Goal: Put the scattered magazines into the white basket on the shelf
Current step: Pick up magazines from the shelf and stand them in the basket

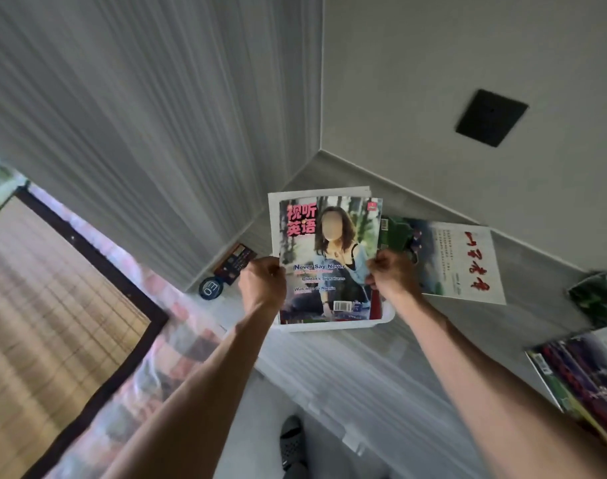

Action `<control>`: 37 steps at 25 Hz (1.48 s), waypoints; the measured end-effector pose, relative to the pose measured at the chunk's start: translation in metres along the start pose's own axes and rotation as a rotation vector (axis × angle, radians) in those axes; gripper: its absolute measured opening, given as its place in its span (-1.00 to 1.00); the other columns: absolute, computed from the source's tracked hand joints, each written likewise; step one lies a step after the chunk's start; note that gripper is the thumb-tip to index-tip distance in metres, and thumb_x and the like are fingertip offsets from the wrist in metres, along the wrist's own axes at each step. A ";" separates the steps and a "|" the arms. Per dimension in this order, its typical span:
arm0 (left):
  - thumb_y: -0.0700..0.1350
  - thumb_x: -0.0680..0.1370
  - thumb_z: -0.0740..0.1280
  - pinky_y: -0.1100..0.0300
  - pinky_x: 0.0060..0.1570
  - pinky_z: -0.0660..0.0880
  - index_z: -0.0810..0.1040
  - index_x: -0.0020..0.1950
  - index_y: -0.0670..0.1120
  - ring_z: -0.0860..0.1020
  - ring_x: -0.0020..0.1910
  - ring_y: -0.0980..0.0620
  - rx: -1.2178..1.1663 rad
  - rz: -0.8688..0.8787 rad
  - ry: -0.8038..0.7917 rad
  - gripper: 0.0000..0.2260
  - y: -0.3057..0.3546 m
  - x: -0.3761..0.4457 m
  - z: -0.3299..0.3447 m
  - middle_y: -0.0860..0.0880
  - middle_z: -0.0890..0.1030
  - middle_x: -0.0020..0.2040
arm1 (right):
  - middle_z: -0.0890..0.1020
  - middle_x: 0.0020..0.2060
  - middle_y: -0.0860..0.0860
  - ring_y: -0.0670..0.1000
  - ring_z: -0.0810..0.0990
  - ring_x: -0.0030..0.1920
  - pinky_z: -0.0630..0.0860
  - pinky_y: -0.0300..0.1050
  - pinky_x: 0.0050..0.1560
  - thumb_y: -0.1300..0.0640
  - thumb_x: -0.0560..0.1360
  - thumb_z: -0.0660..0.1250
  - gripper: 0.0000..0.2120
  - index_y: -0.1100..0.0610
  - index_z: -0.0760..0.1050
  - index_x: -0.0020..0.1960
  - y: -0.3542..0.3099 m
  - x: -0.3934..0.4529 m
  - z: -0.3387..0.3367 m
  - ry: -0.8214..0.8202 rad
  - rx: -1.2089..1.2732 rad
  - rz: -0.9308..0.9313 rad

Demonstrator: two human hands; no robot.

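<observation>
A stack of magazines (329, 257), topped by a cover with pink characters and a woman's picture, stands upright in the white basket (385, 318) on the grey shelf. My left hand (262, 281) grips the stack's left edge and my right hand (393, 274) grips its right edge. Only the basket's front rim shows below the stack. Right of the basket a white-and-green magazine with red characters (457, 262) lies flat. A green magazine (597, 299) sits at the far right, and a dark purple one (585, 375) lies at the shelf's front right.
A round blue tin (210, 288) and a dark booklet (234, 262) lie left of the basket in the corner. A black square plate (491, 117) is on the right wall. A bed with a woven mat (46, 323) is at left. A dark slipper (291, 440) is on the floor.
</observation>
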State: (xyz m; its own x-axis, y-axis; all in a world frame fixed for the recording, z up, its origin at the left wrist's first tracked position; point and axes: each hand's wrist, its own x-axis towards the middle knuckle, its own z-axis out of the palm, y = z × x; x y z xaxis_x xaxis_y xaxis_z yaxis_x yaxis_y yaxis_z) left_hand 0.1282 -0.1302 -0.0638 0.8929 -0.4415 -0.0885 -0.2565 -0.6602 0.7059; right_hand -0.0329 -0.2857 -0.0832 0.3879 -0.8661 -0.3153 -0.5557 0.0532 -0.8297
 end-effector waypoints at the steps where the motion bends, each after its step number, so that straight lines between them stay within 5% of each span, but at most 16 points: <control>1: -0.27 0.46 0.40 0.25 -0.31 0.55 0.70 -0.20 -0.08 0.54 -0.42 0.07 0.017 -0.026 -0.035 -0.87 -0.008 0.000 0.005 -0.06 0.69 -0.27 | 0.67 -0.30 0.07 0.02 0.66 -0.35 0.67 0.11 -0.18 0.27 0.55 0.33 -0.86 0.11 0.57 -0.16 0.007 0.002 0.003 -0.032 0.024 0.045; 4: -0.28 0.49 0.35 0.12 -0.14 0.56 0.62 0.05 -0.08 0.58 -0.20 -0.03 -0.006 -0.101 0.011 -0.81 -0.017 -0.005 0.009 -0.12 0.70 -0.01 | 0.69 -0.12 0.03 0.00 0.68 -0.19 0.67 0.00 -0.10 0.29 0.50 0.38 -0.87 0.17 0.59 0.03 0.016 -0.008 0.005 -0.018 0.074 0.009; 7: -0.29 0.44 0.29 0.11 -0.20 0.49 0.53 0.10 -0.02 0.53 -0.15 -0.02 -0.032 0.060 0.060 -0.71 0.000 -0.033 0.020 -0.11 0.63 0.04 | 0.65 -0.15 -0.15 -0.24 0.62 -0.20 0.58 -0.35 -0.22 0.23 0.48 0.42 -0.83 0.03 0.56 0.03 0.061 -0.048 -0.035 0.079 -0.006 -0.097; 10: -0.31 0.44 0.31 0.02 -0.22 0.58 0.59 0.01 -0.03 0.61 -0.17 -0.08 -0.062 0.266 -0.091 -0.75 0.029 -0.084 0.054 -0.10 0.66 -0.05 | 0.69 0.02 0.04 0.03 0.66 -0.03 0.58 -0.08 -0.01 0.20 0.49 0.38 -0.80 0.10 0.56 0.12 0.155 -0.093 -0.109 0.241 -0.341 0.069; 14: -0.46 0.42 0.27 0.04 -0.20 0.56 0.62 -0.03 -0.19 0.61 -0.19 -0.11 -0.120 0.481 -0.262 -0.74 0.066 -0.157 0.114 -0.14 0.65 -0.09 | 0.49 0.31 0.18 0.23 0.50 0.25 0.49 0.12 0.16 0.03 0.45 0.45 -0.48 0.15 0.41 0.34 0.259 -0.134 -0.213 0.382 -0.596 0.434; 21: -0.44 0.40 0.25 0.15 -0.20 0.53 0.62 -0.04 -0.11 0.60 -0.20 0.02 -0.074 0.506 -0.435 -0.69 0.081 -0.234 0.187 -0.02 0.64 -0.10 | 0.69 0.00 0.13 0.06 0.68 -0.09 0.65 -0.08 -0.15 0.24 0.56 0.23 -0.82 0.22 0.51 0.13 0.307 -0.144 -0.256 0.223 -1.067 0.127; 27: -0.43 0.42 0.22 0.04 -0.12 0.58 0.63 -0.01 -0.16 0.63 -0.14 -0.08 -0.080 0.367 -0.510 -0.70 0.087 -0.263 0.215 -0.09 0.67 -0.10 | 0.72 -0.20 0.16 0.09 0.70 -0.30 0.66 -0.03 -0.37 0.38 0.31 0.46 -0.80 0.22 0.59 -0.09 0.282 -0.173 -0.246 0.253 -0.890 -0.152; 31: -0.16 0.56 0.22 0.08 -0.09 0.54 0.58 0.15 -0.08 0.63 -0.03 -0.15 0.078 0.116 -0.654 -0.78 0.087 -0.260 0.233 -0.14 0.67 0.04 | 0.67 -0.34 -0.07 -0.09 0.62 -0.41 0.39 -0.34 -0.49 0.23 0.34 0.45 -0.83 0.02 0.52 -0.17 0.283 -0.240 -0.197 0.023 -0.649 -0.216; 34: 0.05 0.53 0.28 -0.08 -0.08 0.59 0.55 0.08 -0.05 0.62 -0.13 -0.10 0.154 0.054 -0.845 -0.77 0.077 -0.263 0.248 -0.14 0.67 -0.02 | 0.65 -0.34 -0.10 -0.07 0.59 -0.30 0.44 -0.24 -0.27 0.04 0.51 0.29 -0.87 0.01 0.53 -0.18 0.297 -0.268 -0.186 -0.027 -0.500 -0.113; 37: -0.13 0.47 0.36 -0.07 -0.10 0.62 0.60 -0.06 -0.01 0.67 -0.16 -0.11 0.004 -0.069 -0.990 -0.92 0.079 -0.266 0.257 -0.06 0.71 -0.11 | 0.61 -0.38 -0.12 -0.12 0.57 -0.31 0.49 -0.19 -0.19 -0.02 0.54 0.28 -0.78 0.04 0.56 -0.22 0.302 -0.265 -0.194 -0.042 -0.326 0.001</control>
State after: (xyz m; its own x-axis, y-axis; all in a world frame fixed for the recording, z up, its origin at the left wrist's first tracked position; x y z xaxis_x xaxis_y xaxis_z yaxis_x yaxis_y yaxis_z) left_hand -0.2244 -0.2214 -0.1655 0.1947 -0.7094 -0.6774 -0.2188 -0.7046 0.6750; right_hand -0.4456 -0.1367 -0.1607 0.4132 -0.8445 -0.3406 -0.7598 -0.1136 -0.6401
